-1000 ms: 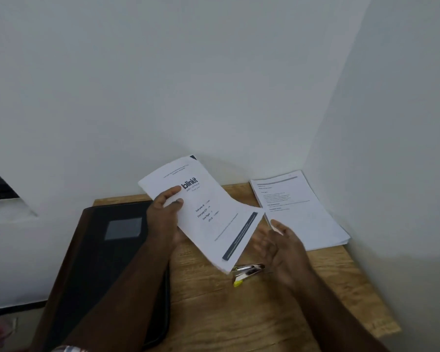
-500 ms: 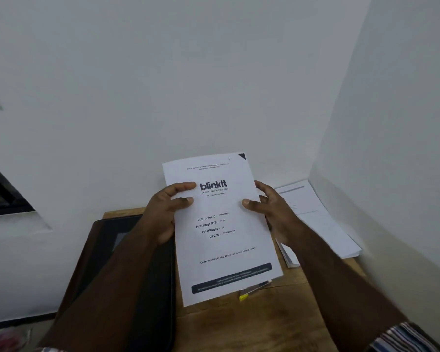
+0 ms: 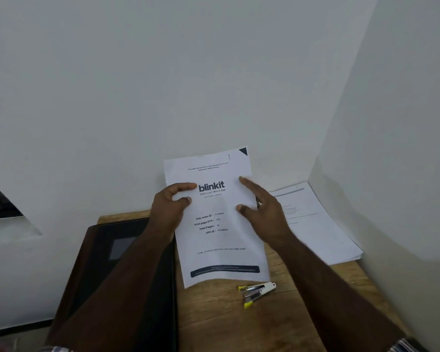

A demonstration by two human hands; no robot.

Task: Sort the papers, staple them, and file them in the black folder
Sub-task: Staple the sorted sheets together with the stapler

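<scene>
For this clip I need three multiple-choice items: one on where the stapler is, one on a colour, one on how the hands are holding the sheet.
1. Where does the small silver stapler with yellow tips lie?
A. on the black folder
B. on the wooden table, below the held sheet
C. on the paper stack

2. What colour is the flat rectangular folder?
A. black
B. red
C. white

3. How is the white printed blinkit sheet held?
A. flat on the table, untouched
B. left hand alone
C. both hands, off the table

Answers: 1 B, it rests on bare wood under the sheet's lower edge. 2 A, its cover is dark black. 3 C, the left hand pinches one edge and the right hand pinches the other.
</scene>
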